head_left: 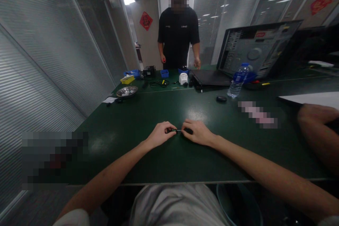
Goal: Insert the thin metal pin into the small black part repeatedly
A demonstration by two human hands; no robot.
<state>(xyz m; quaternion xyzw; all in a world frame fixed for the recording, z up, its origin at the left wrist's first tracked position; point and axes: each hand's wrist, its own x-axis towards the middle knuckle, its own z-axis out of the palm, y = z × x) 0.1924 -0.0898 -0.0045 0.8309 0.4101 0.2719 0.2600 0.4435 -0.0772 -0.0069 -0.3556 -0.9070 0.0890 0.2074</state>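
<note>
My left hand (pixel 160 134) and my right hand (pixel 197 132) rest on the dark green table (pixel 148 159), fingertips facing each other. Between them they pinch a small thin dark object (pixel 179 130), each hand holding one end. It is too small to tell what the object is. Both hands have their fingers curled around it.
A person in a black shirt (pixel 178 31) stands at the far side. An open computer case (pixel 258 47), a water bottle (pixel 238 79), a metal bowl (pixel 127 91), blue and yellow bins (pixel 131 75) and small tools lie at the back. Another person's arm (pixel 317 127) rests at the right.
</note>
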